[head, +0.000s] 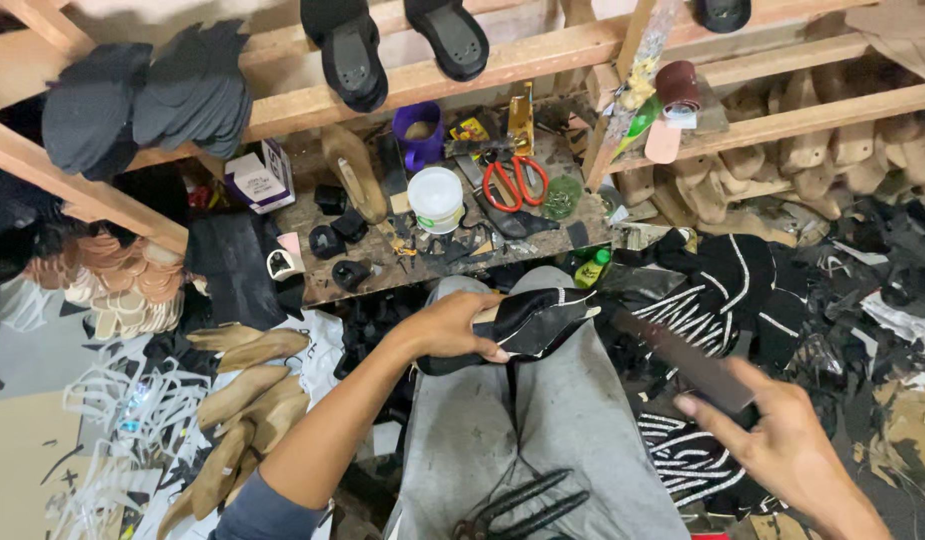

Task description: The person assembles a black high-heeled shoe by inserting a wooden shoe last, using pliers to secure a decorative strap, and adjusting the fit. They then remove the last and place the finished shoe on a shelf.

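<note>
Left hand wrapped over a black shoe upper with white stitching, stretched on a wooden form and resting on the grey-trousered lap; fingers pressed together along its near side, thumb on top. Right hand out to the right, pinching a long dark flat tool between thumb and fingers, tip aimed toward the shoe's pointed toe but well apart from it.

Likely trouble: shoe gripped from one side only, free to roll or slide off the lap under a push from the tool. Left fingers in the path of the tool's tip, at risk of a nick from a slip. Loose pinch near the tool's end, prone to twisting. Pliers lower on the lap, apt to fall with any leg shift.

Beyond the knees, cluttered worktop with a white tub and red-handled scissors toward its far edge.
</note>
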